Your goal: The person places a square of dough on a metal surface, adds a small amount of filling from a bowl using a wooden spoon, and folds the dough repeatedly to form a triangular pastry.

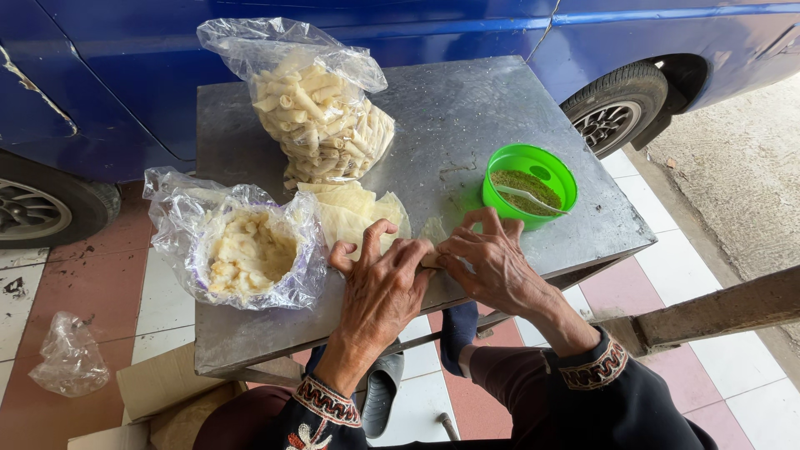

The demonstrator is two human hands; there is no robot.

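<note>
Head view: left hand, right hand on sideways-lying roll

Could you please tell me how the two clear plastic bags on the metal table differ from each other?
The far bag stands tall, packed with finished pale rolls, its top gathered loosely. The near bag sits low with its mouth folded wide open, holding a soft, lumpy pale filling rather than shaped rolls. The far bag lies further from the left hand; the near bag is right beside it. Both are thin, clear, crinkled plastic and rest on the same table.
</note>
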